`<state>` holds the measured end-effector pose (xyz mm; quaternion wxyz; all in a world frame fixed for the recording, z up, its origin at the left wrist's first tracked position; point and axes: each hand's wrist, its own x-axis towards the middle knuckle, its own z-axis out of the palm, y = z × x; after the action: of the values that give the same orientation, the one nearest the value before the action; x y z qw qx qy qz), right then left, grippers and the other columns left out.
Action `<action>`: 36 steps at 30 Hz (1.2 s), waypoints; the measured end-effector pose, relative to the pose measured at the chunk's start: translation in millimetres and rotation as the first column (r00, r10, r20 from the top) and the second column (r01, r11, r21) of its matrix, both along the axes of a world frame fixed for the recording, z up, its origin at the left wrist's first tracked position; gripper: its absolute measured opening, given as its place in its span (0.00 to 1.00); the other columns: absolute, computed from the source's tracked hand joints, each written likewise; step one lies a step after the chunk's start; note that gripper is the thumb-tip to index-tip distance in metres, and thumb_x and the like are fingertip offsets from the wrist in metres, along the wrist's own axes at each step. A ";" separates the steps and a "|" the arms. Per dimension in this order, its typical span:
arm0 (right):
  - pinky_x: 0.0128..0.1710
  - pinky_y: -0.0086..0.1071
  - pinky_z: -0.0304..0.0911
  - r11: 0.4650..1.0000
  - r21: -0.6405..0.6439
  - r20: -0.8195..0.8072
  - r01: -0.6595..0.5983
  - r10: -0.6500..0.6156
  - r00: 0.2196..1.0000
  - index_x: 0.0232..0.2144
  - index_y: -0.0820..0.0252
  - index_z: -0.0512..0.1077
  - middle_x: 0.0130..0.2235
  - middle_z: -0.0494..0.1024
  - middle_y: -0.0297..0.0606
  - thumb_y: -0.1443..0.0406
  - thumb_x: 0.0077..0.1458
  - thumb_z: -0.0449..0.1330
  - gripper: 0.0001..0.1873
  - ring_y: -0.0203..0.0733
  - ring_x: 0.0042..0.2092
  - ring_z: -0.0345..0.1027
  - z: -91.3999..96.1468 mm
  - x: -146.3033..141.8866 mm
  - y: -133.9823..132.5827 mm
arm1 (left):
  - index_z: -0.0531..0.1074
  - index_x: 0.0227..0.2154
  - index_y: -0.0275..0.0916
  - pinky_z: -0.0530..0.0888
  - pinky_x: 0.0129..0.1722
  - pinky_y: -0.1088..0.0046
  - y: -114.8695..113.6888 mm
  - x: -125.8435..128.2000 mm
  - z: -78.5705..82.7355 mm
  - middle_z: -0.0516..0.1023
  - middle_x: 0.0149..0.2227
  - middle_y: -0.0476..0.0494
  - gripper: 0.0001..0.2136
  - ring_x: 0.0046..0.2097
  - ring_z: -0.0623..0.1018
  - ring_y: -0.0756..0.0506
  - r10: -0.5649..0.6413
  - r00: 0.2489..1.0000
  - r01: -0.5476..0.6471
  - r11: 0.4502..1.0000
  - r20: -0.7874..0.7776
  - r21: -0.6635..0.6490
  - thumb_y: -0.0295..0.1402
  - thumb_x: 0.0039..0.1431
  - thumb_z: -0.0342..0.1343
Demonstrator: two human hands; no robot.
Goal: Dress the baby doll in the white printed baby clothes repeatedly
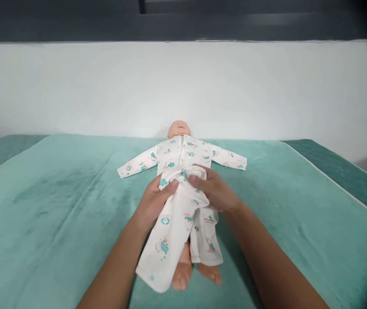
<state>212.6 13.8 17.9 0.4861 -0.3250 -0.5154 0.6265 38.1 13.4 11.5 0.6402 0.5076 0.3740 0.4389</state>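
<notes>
A baby doll (179, 128) lies on its back with its head toward the wall, its feet toward me. It wears a white long-sleeved baby top (183, 152) with teal and pink prints, sleeves spread wide. Matching baby pants (173, 227) are bunched at the waist between my two hands, over the doll's lower body; their legs hang toward me. My left hand (154, 197) grips the left side of the waist, thumb on top. On the other side, my right hand (213, 189) pinches the bunched cloth. Both doll feet (183, 274) show below the pants.
A teal plush blanket (74, 214) with pale seams and darker side borders covers the surface under the doll. Behind it rises a white wall (183, 81), with a dark band along the top. Something dark sits at the far right edge.
</notes>
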 end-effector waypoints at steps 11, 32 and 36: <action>0.39 0.35 0.66 0.993 -0.115 -0.130 0.008 -0.023 0.991 0.36 0.59 0.78 0.35 0.81 0.37 0.59 0.50 0.67 0.12 0.43 0.36 0.74 -9.8 -3.3 -5.6 | 0.76 0.45 0.37 0.73 0.35 0.72 4.7 -4.7 -9.7 0.82 0.37 0.43 0.21 0.34 0.79 0.44 0.009 0.996 -0.007 1.000 0.083 -0.025 0.41 0.49 0.66; 0.33 0.33 0.67 0.993 -0.073 -0.154 0.090 -0.100 0.983 0.44 0.59 0.75 0.37 0.80 0.39 0.61 0.50 0.66 0.18 0.44 0.36 0.74 -17.1 -5.0 -7.5 | 0.77 0.42 0.33 0.74 0.37 0.70 0.0 -5.8 -15.0 0.82 0.38 0.37 0.19 0.38 0.80 0.41 -0.138 0.949 0.166 0.983 0.284 -0.080 0.38 0.49 0.67; 0.30 0.31 0.66 0.994 -0.056 -0.204 0.092 -0.102 0.974 0.43 0.57 0.74 0.36 0.80 0.38 0.59 0.51 0.66 0.17 0.42 0.33 0.74 -20.3 -5.1 -6.4 | 0.76 0.46 0.37 0.74 0.37 0.72 -4.8 -7.4 -6.7 0.81 0.40 0.41 0.21 0.38 0.79 0.45 -0.222 0.960 0.240 0.967 0.168 -0.091 0.32 0.47 0.69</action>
<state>207.5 7.4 -2.4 0.5593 -0.2943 -0.4309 0.6440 30.7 8.6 4.8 0.7415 0.4756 0.2843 0.3784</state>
